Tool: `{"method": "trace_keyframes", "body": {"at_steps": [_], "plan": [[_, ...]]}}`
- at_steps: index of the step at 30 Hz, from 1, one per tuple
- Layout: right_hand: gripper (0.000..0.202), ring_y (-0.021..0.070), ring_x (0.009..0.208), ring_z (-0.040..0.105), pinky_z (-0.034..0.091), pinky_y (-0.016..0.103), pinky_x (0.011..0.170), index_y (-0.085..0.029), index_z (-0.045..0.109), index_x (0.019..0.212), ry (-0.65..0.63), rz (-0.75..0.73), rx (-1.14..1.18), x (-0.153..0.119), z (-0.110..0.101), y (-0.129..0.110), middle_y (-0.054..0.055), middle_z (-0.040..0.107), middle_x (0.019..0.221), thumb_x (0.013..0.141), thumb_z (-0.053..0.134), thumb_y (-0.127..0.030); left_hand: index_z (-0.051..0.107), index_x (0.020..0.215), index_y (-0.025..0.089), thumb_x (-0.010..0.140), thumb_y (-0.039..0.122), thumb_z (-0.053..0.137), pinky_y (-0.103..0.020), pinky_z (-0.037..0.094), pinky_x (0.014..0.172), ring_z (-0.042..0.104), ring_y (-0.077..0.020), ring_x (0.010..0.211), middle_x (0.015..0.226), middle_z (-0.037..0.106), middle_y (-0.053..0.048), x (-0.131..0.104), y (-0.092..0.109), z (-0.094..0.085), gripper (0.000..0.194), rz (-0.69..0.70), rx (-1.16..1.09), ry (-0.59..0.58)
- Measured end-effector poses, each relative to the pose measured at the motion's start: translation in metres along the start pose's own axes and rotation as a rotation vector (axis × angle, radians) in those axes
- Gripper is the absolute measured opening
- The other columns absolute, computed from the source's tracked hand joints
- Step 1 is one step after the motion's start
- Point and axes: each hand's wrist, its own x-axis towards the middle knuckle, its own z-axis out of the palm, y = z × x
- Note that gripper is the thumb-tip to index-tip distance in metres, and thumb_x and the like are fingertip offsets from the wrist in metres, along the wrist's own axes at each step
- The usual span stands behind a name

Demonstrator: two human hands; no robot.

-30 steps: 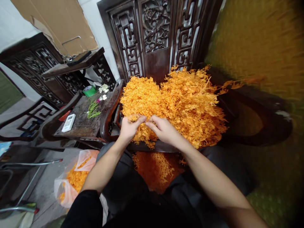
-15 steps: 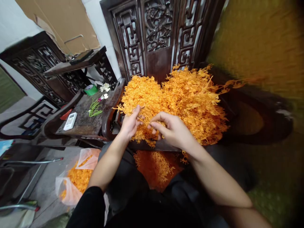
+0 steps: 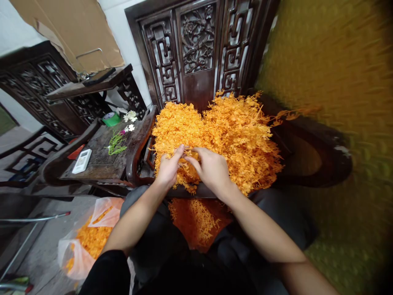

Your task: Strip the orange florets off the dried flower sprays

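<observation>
A big heap of orange plastic flower pieces [image 3: 242, 139] fills the seat of a dark carved wooden chair [image 3: 199, 92] in front of me. Low over the heap's near side, my left hand [image 3: 169, 166] is closed, with thumb and fingers pinching a small orange flower piece. My right hand [image 3: 211, 168] meets it fingertip to fingertip, its thumb and index finger pinched on the same spot. The piece itself is mostly hidden by the fingers. More orange pieces lie in a reddish bag [image 3: 192, 235] between my knees.
On the left side table [image 3: 101, 141] lie green tape [image 3: 111, 119], a white remote control [image 3: 82, 161], green stems [image 3: 116, 143] and white flowers [image 3: 130, 116]. A plastic bag [image 3: 81, 258] of orange pieces sits on the floor. A yellowish woven surface [image 3: 331, 82] rises at right.
My hands have come together; the right hand has moved left until its fingertips meet the left hand's. The whole view has shifted slightly.
</observation>
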Motion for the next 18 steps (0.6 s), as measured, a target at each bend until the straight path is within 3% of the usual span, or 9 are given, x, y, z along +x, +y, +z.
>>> {"method": "trace_keyframes", "body": {"at_steps": [3,6,9,11,14,16,18], "plan": [[0.043,0.0287,0.095,0.071,0.046,0.039,0.077,-0.013,0.071,0.118,-0.032,0.004,-0.032,0.001,0.004,-0.001,0.013,0.074,0.114,0.106,0.047,-0.047,0.073,0.103,0.008,0.067,0.053,0.085,-0.018,0.049,0.075,0.069,-0.0107,0.096,0.116,0.073,-0.013,-0.003,-0.004,0.005,0.059,0.025,-0.025,0.011],[0.031,0.0231,0.082,0.068,0.043,0.036,0.074,-0.014,0.071,0.098,-0.005,-0.039,0.064,0.002,0.005,-0.004,0.01,0.074,0.098,0.102,0.05,-0.037,0.074,0.096,0.006,0.066,0.054,0.085,-0.018,0.046,0.072,0.067,-0.0079,0.085,0.105,0.074,-0.012,-0.001,-0.005,0.005,0.058,0.062,-0.008,0.017],[0.017,0.0145,0.066,0.059,0.042,0.03,0.067,-0.016,0.064,0.075,-0.047,-0.057,0.393,-0.002,-0.004,-0.011,0.003,0.067,0.074,0.09,0.058,-0.022,0.073,0.093,0.007,0.065,0.056,0.085,-0.017,0.038,0.062,0.055,-0.0018,0.067,0.092,0.073,-0.007,0.01,0.003,-0.003,0.058,0.153,-0.022,0.103],[0.017,0.0115,0.063,0.056,0.042,0.026,0.063,-0.016,0.061,0.071,-0.14,-0.064,0.619,-0.008,-0.018,-0.018,0.0,0.063,0.068,0.088,0.061,-0.019,0.071,0.094,0.007,0.067,0.058,0.083,-0.017,0.037,0.062,0.052,-0.0011,0.065,0.09,0.072,-0.005,0.02,0.013,-0.013,0.059,0.254,-0.057,0.181],[0.019,0.0085,0.061,0.056,0.043,0.023,0.057,-0.016,0.06,0.08,-0.252,-0.072,0.849,-0.014,-0.043,-0.024,0.0,0.065,0.074,0.096,0.062,-0.025,0.071,0.094,0.007,0.07,0.058,0.081,-0.017,0.043,0.07,0.058,-0.0031,0.074,0.097,0.073,-0.008,0.027,0.025,-0.029,0.057,0.35,-0.034,0.169],[0.021,0.0066,0.055,0.058,0.039,0.022,0.047,-0.017,0.052,0.086,-0.275,-0.016,1.05,-0.014,-0.056,-0.021,0.003,0.072,0.09,0.1,0.06,-0.03,0.072,0.093,0.008,0.071,0.055,0.082,-0.019,0.047,0.079,0.062,-0.0052,0.08,0.098,0.073,-0.008,0.022,0.029,-0.034,0.053,0.332,0.033,0.072],[0.029,0.0073,0.05,0.06,0.037,0.022,0.039,-0.019,0.042,0.083,-0.212,0.045,1.252,-0.01,-0.061,-0.014,0.006,0.075,0.103,0.099,0.063,-0.029,0.073,0.089,0.008,0.072,0.052,0.082,-0.021,0.049,0.087,0.065,-0.0074,0.085,0.094,0.073,-0.008,0.013,0.03,-0.034,0.048,0.303,0.121,-0.044]]}}
